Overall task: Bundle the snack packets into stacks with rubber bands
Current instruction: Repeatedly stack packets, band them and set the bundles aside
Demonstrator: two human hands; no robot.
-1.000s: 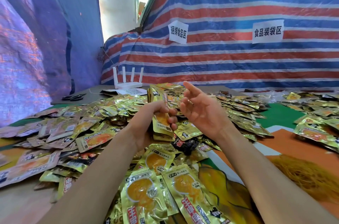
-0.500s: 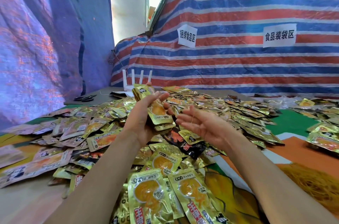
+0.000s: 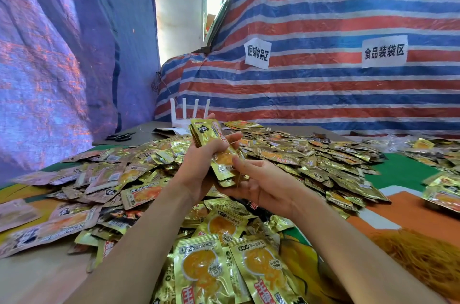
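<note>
Two bare arms and two bare hands, seen from the person's own head camera.
The left forearm (image 3: 139, 241) and right forearm (image 3: 348, 241) enter from the bottom edge, uncovered along all their visible length, and the wide lens stretches them broad near that edge. The left hand (image 3: 199, 174) and right hand (image 3: 266, 186) are bare too, with slim fingers and uncovered wrists.

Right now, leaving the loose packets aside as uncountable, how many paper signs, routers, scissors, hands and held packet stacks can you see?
Paper signs: 2
White router: 1
Scissors: 1
Hands, left hand and right hand: 2
Held packet stack, gripped by the left hand: 1
Total: 7
</note>
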